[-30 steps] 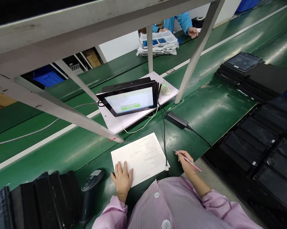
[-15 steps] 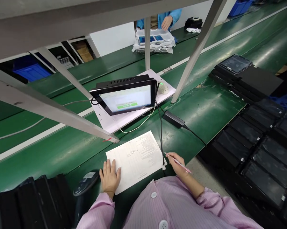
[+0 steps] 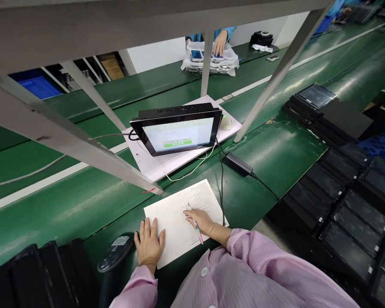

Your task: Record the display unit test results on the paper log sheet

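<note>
Right hand (image 3: pixel 202 221) grips pen (image 3: pixel 196 224), tip pointing away onto paper (image 3: pixel 182 222); left hand (image 3: pixel 150 244) flat.

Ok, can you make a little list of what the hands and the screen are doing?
left hand: flat on the white printed paper sheet, holding it down
right hand: grips a pink pen, tip on the sheet
black-framed touchscreen monitor: tilted, showing a green PASS bar
surface: green conveyor belt
black power adapter: right of the sheet

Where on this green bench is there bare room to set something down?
Bare green bench lies right of the power adapter. Another patch lies left of the paper sheet, under the metal strut. Black panels crowd the right.
</note>
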`<state>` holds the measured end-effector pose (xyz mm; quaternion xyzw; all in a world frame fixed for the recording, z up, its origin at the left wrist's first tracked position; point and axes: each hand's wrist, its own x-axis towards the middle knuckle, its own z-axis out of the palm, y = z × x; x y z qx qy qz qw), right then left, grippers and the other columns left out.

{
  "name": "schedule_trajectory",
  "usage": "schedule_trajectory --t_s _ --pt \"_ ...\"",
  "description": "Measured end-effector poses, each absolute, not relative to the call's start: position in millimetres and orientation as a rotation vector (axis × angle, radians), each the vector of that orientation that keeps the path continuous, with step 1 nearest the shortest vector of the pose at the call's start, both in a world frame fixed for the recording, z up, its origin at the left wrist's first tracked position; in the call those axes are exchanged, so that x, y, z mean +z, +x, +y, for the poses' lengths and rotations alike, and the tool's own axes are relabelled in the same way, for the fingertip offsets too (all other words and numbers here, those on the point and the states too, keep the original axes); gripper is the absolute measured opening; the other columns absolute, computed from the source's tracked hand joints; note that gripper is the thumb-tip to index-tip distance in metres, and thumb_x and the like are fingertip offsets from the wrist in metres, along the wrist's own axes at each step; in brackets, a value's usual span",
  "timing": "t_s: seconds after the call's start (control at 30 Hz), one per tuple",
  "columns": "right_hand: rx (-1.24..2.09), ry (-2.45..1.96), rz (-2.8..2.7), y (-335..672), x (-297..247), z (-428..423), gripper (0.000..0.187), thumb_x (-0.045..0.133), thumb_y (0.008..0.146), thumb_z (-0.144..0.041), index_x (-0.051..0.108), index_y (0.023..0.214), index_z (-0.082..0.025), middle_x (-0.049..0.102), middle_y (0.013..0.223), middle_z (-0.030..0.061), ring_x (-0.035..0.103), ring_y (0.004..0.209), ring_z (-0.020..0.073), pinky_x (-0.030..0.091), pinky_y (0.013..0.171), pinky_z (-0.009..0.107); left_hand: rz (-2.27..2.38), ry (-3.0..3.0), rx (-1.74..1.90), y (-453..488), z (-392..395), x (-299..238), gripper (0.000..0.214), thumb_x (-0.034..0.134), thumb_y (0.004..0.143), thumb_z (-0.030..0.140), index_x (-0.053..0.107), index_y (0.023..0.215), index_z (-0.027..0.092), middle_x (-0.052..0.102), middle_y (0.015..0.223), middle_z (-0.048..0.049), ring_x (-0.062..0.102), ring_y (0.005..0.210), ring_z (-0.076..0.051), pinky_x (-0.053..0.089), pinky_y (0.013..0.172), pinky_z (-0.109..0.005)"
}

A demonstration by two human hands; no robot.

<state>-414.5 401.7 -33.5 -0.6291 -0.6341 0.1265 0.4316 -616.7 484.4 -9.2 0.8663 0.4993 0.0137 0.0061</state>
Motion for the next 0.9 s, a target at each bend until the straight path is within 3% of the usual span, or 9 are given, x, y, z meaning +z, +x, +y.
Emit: schedule_trajectory --t_s 0.17,0.7,0.9 --pt "0.291 -1.621 -1.687 -411.2 -45.2 398.7 0.022 0.045 0.085 -0.022 0.058 0.104 -0.018 0.059 0.077 0.0054 0.055 0.065 0.0189 0.046 0.058 0.028 1.567 2.655 0.046 -618.2 483.4 -12.3 0.052 0.03 0.084 0.037 0.053 0.123 0.011 0.041 0.135 -0.017 0.028 0.129 -0.031 0.02 0.103 -0.053" --pt "0.23 -1.573 -1.716 -406.1 -41.2 398.8 0.024 0.038 0.087 -0.02 0.054 0.103 -0.016 0.056 0.073 0.0063 0.053 0.061 0.0194 0.045 0.054 0.03 1.537 2.662 0.0 -620.6 482.4 -13.3 0.051 0.039 0.082 0.037 0.053 0.123 0.012 0.039 0.137 -0.0167 0.029 0.129 -0.032 0.019 0.104 -0.053" --pt "0.307 -1.538 -1.624 -406.1 -38.3 395.4 0.023 0.039 0.088 -0.022 0.054 0.104 -0.018 0.06 0.078 0.0066 0.057 0.067 0.019 0.049 0.061 0.031 1.549 2.638 -0.05 -619.0 480.1 -9.6 0.051 0.041 0.082 0.036 0.051 0.126 0.014 0.038 0.138 -0.0157 0.028 0.129 -0.032 0.019 0.104 -0.054"
